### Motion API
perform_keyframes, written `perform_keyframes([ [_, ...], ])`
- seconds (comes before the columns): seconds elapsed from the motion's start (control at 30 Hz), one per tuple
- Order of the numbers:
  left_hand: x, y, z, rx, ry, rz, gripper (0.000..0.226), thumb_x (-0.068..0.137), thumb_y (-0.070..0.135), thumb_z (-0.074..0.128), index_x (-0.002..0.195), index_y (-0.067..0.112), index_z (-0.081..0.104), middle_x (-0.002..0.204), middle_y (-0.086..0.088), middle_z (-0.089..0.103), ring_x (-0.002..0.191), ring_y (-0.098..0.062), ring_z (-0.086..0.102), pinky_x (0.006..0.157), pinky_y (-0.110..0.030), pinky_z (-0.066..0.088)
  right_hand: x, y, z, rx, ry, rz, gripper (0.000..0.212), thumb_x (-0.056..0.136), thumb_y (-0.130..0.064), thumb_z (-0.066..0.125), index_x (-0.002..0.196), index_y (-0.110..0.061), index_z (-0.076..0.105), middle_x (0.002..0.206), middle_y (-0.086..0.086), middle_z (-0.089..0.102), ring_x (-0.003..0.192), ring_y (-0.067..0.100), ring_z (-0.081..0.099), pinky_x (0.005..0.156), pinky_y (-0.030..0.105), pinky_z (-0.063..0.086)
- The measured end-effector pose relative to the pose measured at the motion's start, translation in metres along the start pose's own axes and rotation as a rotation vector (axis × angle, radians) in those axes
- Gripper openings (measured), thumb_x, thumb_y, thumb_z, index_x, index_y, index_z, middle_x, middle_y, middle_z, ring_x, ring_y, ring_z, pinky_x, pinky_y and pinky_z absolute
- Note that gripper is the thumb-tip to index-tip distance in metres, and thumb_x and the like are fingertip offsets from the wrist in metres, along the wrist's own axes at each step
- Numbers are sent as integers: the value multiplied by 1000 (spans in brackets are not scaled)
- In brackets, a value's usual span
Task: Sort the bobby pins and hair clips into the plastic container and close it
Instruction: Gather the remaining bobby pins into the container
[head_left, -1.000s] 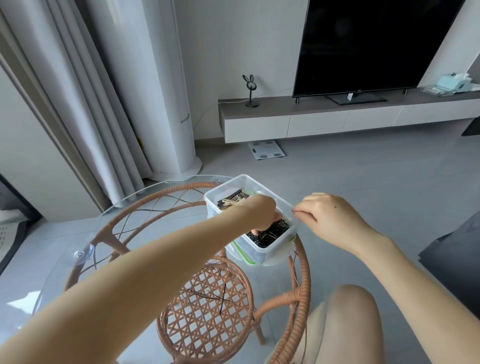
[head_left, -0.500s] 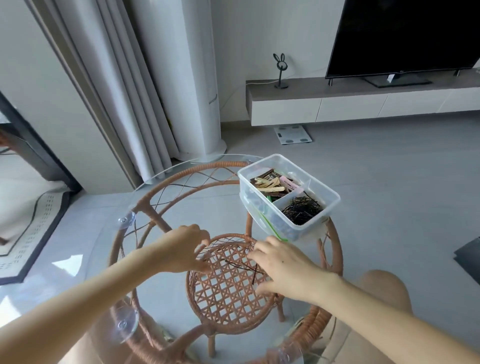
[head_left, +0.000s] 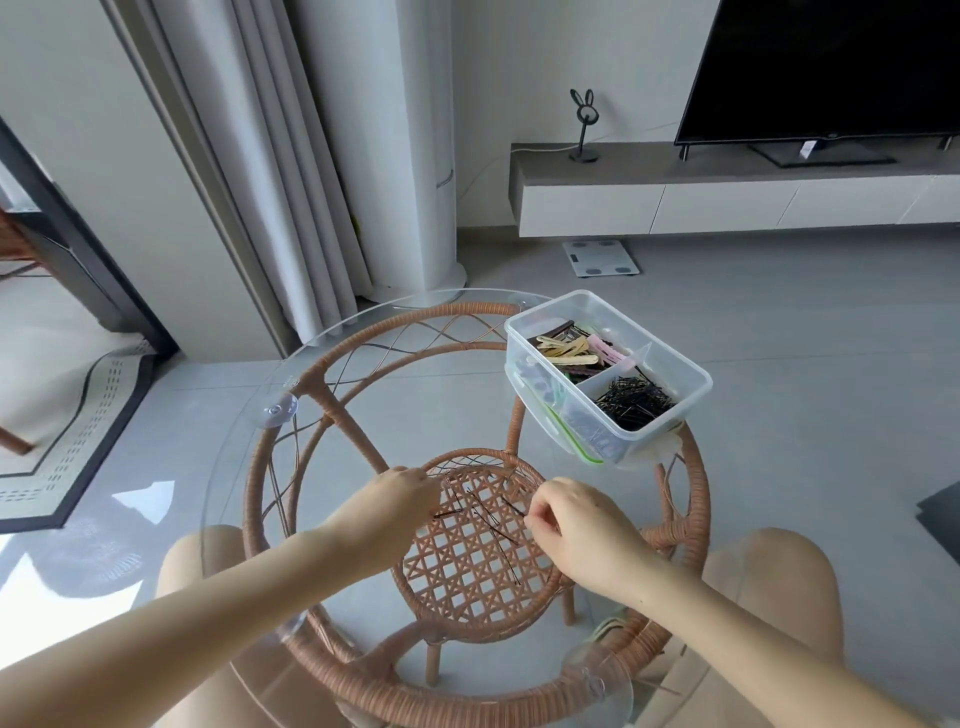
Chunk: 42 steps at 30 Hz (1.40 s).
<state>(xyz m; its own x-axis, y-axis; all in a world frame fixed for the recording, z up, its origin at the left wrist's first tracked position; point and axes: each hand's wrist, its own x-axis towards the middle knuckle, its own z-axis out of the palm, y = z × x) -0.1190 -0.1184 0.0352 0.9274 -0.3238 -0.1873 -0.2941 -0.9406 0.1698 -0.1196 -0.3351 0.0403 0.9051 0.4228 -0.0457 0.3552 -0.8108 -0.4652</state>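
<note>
Glass-topped wicker bench (head_left: 363, 415), living room. Loose bobby pins (head_left: 488, 519) lie between hands, well apart from open container (head_left: 691, 384) at far right rim. Right hand (head_left: 576, 525) fingers narrow, pinching one pin. Left hand (head_left: 400, 499) fingers hidden, cannot tell. Risks: thin pins skid on glass, fall to floor; a nudge could tip container off edge.

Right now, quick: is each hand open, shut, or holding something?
Left hand: fingers curled over loose pins; grip cannot be told.
Right hand: thumb and forefinger pinching a bobby pin.
</note>
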Motion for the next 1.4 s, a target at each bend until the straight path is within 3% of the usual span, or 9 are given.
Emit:
perform_keyframes([
  [0.23,21,2,-4,-12,120,226,19,96,15,43,106,15,58,115,1,51,106,-14,41,90,-23,40,4,-14,5,6,48,98,24,92,-28,49,94,-7,61,105,6,63,86,13,53,73,19,41],
  [0.4,27,-3,-9,-99,77,302,30,95,27,46,122,19,56,127,2,50,120,-15,42,105,-29,38,-3,-27,16,-166,-94,116,62,77,-57,57,115,-9,46,123,6,47,114,22,43,91,32,40],
  [0.6,18,-9,-12,-102,-18,304,36,86,37,58,119,21,55,125,7,50,118,-8,41,105,-25,37,-4,-38,24,-254,-43,72,23,96,-17,44,115,-5,52,120,12,55,106,25,52,83,30,47],
  [0.77,13,-16,-9,-75,-53,297,26,92,29,52,114,16,57,119,1,52,113,-15,46,100,-28,41,-4,-38,18,-340,-119,-21,24,91,3,41,113,-1,51,115,17,56,101,28,55,83,32,48],
  [0.9,11,-13,-1,37,-21,311,24,96,27,43,108,12,57,110,-2,54,105,-17,46,97,-25,33,1,-33,9,-174,-78,48,13,92,-9,46,99,-4,55,107,12,60,94,25,57,70,28,42],
  [1.0,3,-7,2,145,154,323,15,94,24,49,100,14,58,99,1,57,95,-14,51,92,-22,40,11,-36,8,-115,12,49,14,94,-14,46,95,-5,56,105,10,61,94,23,56,76,26,42],
  [1.17,-8,-16,10,153,183,269,11,78,15,70,81,18,60,76,7,62,74,-12,60,78,-24,54,28,-43,26,-172,58,-86,16,94,-15,47,102,-5,56,113,10,56,106,24,48,95,31,42],
  [1.27,-13,-24,2,-2,184,145,14,97,18,42,97,14,55,92,1,62,91,-18,55,92,-28,42,33,-39,32,-231,40,-143,17,91,-13,52,107,-7,56,116,8,53,109,23,44,98,35,42],
  [1.4,-12,-43,-18,-108,300,-57,13,96,13,40,91,14,52,89,0,60,84,-17,50,74,-21,33,35,-38,27,-257,-36,-152,23,92,-20,52,109,-6,55,117,9,52,110,23,45,99,35,42],
])
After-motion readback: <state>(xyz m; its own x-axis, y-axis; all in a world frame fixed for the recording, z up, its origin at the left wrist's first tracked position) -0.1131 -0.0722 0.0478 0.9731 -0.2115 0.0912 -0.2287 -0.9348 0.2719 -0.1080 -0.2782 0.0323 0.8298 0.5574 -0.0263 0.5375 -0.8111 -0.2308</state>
